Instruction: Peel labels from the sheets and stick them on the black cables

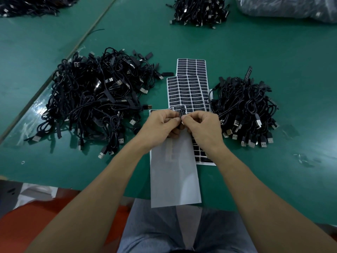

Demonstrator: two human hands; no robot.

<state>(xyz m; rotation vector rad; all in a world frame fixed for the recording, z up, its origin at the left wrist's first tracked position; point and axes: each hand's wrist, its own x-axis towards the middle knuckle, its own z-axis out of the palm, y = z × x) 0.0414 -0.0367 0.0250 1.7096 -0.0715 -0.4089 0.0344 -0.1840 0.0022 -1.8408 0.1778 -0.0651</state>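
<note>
We log the small black printed label (182, 113) upright between both hands, above the blank white backing sheet (175, 176). Risk, we judge: the adhesive folds onto itself or sets crooked if either pinch slips. The left hand (160, 125) and right hand (202, 126) pinch it, fingertips closed together; we cannot tell whether a cable lies inside. Behind lie sheets of black labels (189, 92); the left black cable pile (94, 99) and right black cable pile (244, 110) flank them on the green table (273, 52)

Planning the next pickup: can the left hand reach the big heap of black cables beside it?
Probably yes: the big heap of black cables lies just beside the left hand with nothing between, but that hand and the right hand are pinching a small black label.
</note>
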